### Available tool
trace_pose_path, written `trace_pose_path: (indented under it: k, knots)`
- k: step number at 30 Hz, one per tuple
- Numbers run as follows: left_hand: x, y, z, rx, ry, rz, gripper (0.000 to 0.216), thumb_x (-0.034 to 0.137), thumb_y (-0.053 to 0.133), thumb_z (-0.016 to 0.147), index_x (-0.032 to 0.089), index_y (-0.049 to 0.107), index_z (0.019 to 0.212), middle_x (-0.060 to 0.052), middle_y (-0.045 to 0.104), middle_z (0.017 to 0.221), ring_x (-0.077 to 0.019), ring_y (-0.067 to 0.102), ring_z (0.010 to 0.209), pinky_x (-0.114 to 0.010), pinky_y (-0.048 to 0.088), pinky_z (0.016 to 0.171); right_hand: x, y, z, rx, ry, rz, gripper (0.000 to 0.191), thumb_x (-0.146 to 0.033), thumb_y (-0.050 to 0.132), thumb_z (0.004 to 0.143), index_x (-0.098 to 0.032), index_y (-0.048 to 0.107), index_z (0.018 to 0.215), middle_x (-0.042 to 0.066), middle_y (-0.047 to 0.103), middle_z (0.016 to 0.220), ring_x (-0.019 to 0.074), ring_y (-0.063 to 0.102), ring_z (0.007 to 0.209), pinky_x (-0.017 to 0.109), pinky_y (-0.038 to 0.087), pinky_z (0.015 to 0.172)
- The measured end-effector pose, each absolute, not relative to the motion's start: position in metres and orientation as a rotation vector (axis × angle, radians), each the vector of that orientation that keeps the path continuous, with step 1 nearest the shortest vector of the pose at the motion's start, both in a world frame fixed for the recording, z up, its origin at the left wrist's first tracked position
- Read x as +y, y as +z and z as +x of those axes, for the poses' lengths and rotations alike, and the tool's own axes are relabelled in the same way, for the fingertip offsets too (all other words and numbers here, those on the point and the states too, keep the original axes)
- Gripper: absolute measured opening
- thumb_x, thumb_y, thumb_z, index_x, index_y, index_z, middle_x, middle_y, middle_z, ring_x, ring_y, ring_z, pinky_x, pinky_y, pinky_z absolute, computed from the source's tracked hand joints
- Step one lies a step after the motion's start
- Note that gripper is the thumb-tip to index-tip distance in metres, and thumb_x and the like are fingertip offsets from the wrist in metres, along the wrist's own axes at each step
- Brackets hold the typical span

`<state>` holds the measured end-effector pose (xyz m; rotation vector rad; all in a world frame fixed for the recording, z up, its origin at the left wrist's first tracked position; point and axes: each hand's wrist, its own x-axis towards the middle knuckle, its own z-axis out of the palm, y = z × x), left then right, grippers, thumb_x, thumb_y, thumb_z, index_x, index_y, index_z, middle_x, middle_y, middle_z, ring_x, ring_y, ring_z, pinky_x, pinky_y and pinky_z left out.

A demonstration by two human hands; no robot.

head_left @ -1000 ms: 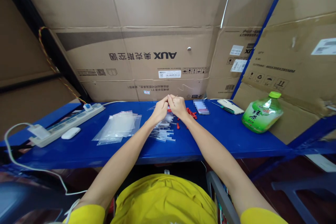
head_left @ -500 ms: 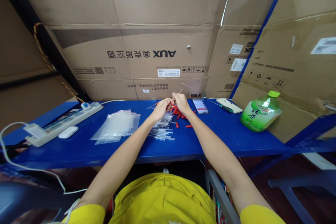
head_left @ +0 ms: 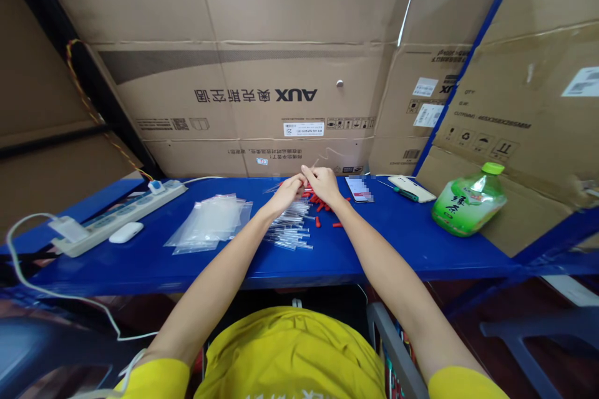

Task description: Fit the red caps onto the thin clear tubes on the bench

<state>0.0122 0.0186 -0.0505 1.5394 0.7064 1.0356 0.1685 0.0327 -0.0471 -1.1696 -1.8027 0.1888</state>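
My left hand (head_left: 286, 194) and my right hand (head_left: 322, 185) meet above the back of the blue table, fingers closed and fingertips nearly touching. A thin pale tip shows just above my right fingers; what either hand holds is mostly hidden. Beneath and in front of my left hand lies a loose pile of clear thin tubes (head_left: 291, 237). Small red rubber bulbs (head_left: 318, 222) are scattered under and beside my right hand, some hidden by it.
Clear plastic bags (head_left: 210, 224) are stacked to the left, near a white earbud case (head_left: 126, 232) and a power strip (head_left: 128, 212). Rightward lie a phone (head_left: 359, 189), a green-handled screwdriver (head_left: 406, 194), a pale flat case (head_left: 416, 187) and a green tea bottle (head_left: 468, 202). Cardboard (head_left: 262, 68) walls the back.
My right hand has shifted slightly left and its thumb side is turned more over my left fingers. The view has drifted a little; the piles look unchanged.
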Motion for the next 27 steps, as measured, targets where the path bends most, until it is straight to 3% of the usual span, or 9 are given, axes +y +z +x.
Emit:
trace_pose_path:
  k: [5,15,21,24,27]
  knots:
    - [0.020,-0.053,0.011,0.787,1.131,1.611,0.015,0.026,0.050,0.090,0.019,0.045,0.077,0.006,0.030,0.065,-0.0089,0.022,0.056,-0.022,0.021,0.054,0.035,-0.050,0.156,-1.833,0.110,-1.238,0.064,-0.049,0.037,0.110,-0.020,0.074,0.067,0.009,0.074,0.072,0.0194,0.066,0.071,0.029,0.037,0.071]
    - [0.020,-0.054,0.017,0.765,1.164,1.503,0.017,0.025,0.047,0.093,0.020,0.042,0.078,0.007,0.029,0.066,-0.0079,0.021,0.055,-0.021,0.021,0.053,0.040,-0.053,0.149,-1.830,0.160,-1.161,0.063,-0.049,0.033,0.111,-0.019,0.069,0.070,0.012,0.074,0.075,0.0207,0.069,0.076,0.029,0.040,0.075]
    - [0.017,-0.050,0.018,0.722,1.177,1.349,0.014,0.023,0.050,0.087,0.020,0.045,0.074,0.008,0.019,0.062,-0.0085,0.017,0.052,-0.021,0.019,0.051,0.043,-0.050,0.155,-1.684,0.377,-1.084,0.066,-0.062,0.032,0.105,-0.021,0.053,0.059,0.003,0.058,0.060,0.0161,0.056,0.064,0.029,0.038,0.068]
    - [0.014,-0.047,0.018,0.677,1.118,1.364,0.008,0.023,0.053,0.084,0.017,0.057,0.083,0.006,0.026,0.062,-0.0084,0.023,0.052,-0.021,0.021,0.051,0.045,-0.050,0.163,-1.620,0.439,-1.057,0.063,-0.067,0.034,0.101,-0.023,0.043,0.057,-0.001,0.047,0.056,0.0139,0.047,0.060,0.028,0.034,0.063]
    - [0.014,-0.047,0.016,0.660,1.012,1.374,0.018,0.033,0.053,0.088,0.016,0.061,0.087,0.005,0.033,0.064,-0.0086,0.028,0.052,-0.021,0.024,0.051,0.047,-0.051,0.172,-1.598,0.521,-1.031,0.059,-0.069,0.037,0.097,-0.024,0.038,0.059,-0.003,0.039,0.055,0.0129,0.039,0.057,0.028,0.032,0.059]
